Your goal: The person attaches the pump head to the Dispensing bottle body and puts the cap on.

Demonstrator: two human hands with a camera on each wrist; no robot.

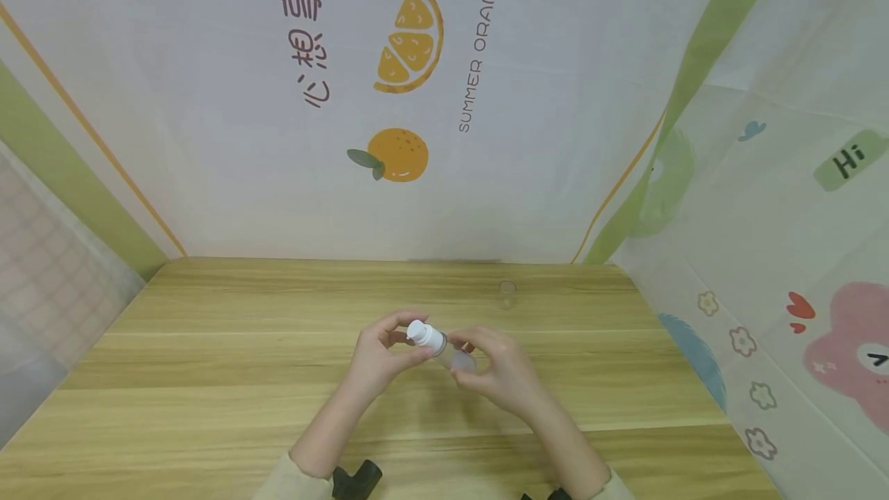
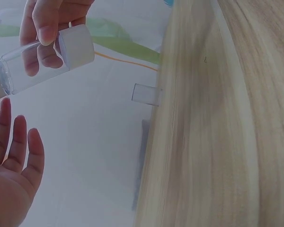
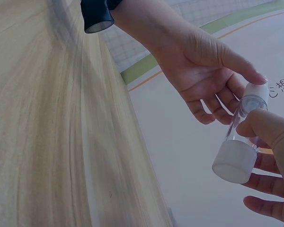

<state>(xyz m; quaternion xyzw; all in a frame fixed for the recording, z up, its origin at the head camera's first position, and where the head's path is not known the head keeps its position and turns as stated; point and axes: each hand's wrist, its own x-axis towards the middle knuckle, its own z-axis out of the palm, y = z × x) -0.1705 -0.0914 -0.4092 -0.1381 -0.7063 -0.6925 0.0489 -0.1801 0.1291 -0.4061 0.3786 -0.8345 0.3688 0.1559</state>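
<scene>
A small clear pump bottle (image 3: 236,130) with a white base (image 3: 234,161) is held tilted in the air between both hands, over the table's middle. My left hand (image 1: 382,353) pinches the white pump top (image 1: 432,338) between thumb and fingers; its other fingers spread loosely below in the right wrist view. My right hand (image 1: 500,369) grips the clear body near the white base, thumb on one side and fingers on the other. Beyond the hands, a clear cap (image 1: 507,295) stands on the table.
The wood-grain table (image 1: 208,376) ends at a hanging white cloth (image 1: 528,199) printed with oranges and lettering. Another printed cloth (image 1: 722,253) hangs along the right side. A dark wrist mount (image 1: 357,478) sits by the left sleeve.
</scene>
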